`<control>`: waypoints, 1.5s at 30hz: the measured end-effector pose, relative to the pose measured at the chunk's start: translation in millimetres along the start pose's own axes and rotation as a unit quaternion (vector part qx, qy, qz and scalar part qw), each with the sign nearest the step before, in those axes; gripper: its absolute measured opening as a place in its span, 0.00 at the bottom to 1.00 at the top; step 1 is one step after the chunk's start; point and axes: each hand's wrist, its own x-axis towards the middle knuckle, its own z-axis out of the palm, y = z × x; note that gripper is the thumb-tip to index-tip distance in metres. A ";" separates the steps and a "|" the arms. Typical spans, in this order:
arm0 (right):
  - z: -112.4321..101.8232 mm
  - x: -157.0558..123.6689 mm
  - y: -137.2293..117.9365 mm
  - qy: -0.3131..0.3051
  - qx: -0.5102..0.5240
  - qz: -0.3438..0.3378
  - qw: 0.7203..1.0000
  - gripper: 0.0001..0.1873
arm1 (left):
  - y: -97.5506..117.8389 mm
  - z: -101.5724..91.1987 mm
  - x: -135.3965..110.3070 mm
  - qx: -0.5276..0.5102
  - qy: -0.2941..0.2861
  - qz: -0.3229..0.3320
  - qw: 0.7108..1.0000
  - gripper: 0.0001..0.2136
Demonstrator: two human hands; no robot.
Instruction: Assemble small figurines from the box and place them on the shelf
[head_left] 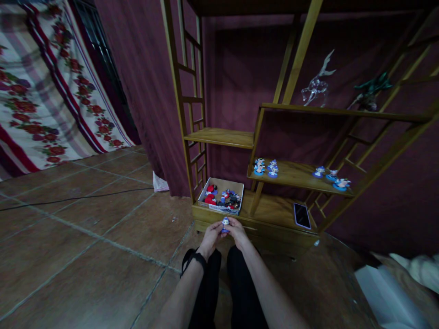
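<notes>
A small purple-and-white figurine (225, 222) on a round base is held upright between my two hands, just in front of the shelf. My left hand (213, 233) grips it from the left side, and my right hand (237, 230) from the right. Right behind them, an open cardboard box (204, 204) on the bottom shelf holds several red, blue and dark figurines. Similar figurines (272, 169) stand in a cluster at the left of the middle shelf. More figurines (318, 172) stand toward its right end.
The wooden shelf unit (219, 136) has stepped levels. A phone or tablet (302, 215) lies on the bottom shelf at right. Up high stand a clear glass deer (317, 84) and a green ornament (370, 93). A black cable (75, 198) crosses the tiled floor.
</notes>
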 end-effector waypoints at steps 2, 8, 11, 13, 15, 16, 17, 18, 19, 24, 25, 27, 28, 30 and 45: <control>-0.7 0.2 0.8 -0.003 0.001 -0.002 1.000 0.21 | 0.7 0.4 -0.6 0.001 -0.007 -0.003 1.000 0.10; -0.6 -4.2 -6.3 -0.020 0.005 0.006 1.000 0.19 | 3.3 2.2 -3.5 -0.002 -0.022 -0.003 1.000 0.12; 0.8 -6.8 -10.6 -0.028 0.009 0.012 0.999 0.18 | 3.7 3.5 -4.8 0.003 -0.020 0.001 1.000 0.12; 1.2 -7.9 -12.1 -0.036 0.012 0.015 0.999 0.17 | 3.2 3.8 -4.4 0.008 -0.020 0.005 1.000 0.12; 1.2 -8.3 -12.6 -0.045 0.015 0.015 0.999 0.15 | 2.2 3.4 -3.0 0.012 -0.017 0.011 1.000 0.11; 1.0 -8.3 -12.5 -0.049 0.016 0.015 0.999 0.15 | 1.5 3.0 -2.0 0.014 -0.014 0.013 1.000 0.11; 0.7 -8.1 -12.2 -0.052 0.015 0.014 0.998 0.15 | 0.8 2.5 -1.0 0.016 -0.010 0.013 1.000 0.11; 0.3 -7.8 -11.7 -0.055 0.014 0.014 0.998 0.15 | 0.0 1.9 0.1 0.018 -0.006 0.012 1.000 0.10; 0.0 -7.2 -11.0 -0.057 0.011 0.015 0.998 0.15 | -0.7 1.4 1.2 0.021 -0.003 0.010 1.000 0.10; -0.6 -3.1 -5.4 -0.034 -0.005 0.023 0.999 0.20 | -2.4 0.6 3.8 0.048 0.009 0.014 0.999 0.10; -0.5 -2.3 -4.0 -0.025 -0.010 0.020 0.999 0.20 | -2.3 1.0 3.6 0.055 0.010 0.017 0.998 0.09; 0.0 -0.9 -1.3 -0.015 -0.022 0.009 1.000 0.19 | -1.6 2.2 2.8 0.068 0.012 0.022 0.997 0.08; 0.2 -0.4 -0.1 -0.013 -0.029 0.003 1.000 0.18 | -1.2 2.8 2.3 0.072 0.012 0.024 0.997 0.07; 0.4 0.7 2.0 -0.016 -0.040 -0.007 0.999 0.17 | -0.4 3.8 1.4 0.077 0.013 0.025 0.997 0.07; -0.7 -6.4 -8.3 -0.022 -0.024 0.010 0.999 0.14 | -0.2 -1.2 3.3 0.034 -0.024 0.008 0.999 0.11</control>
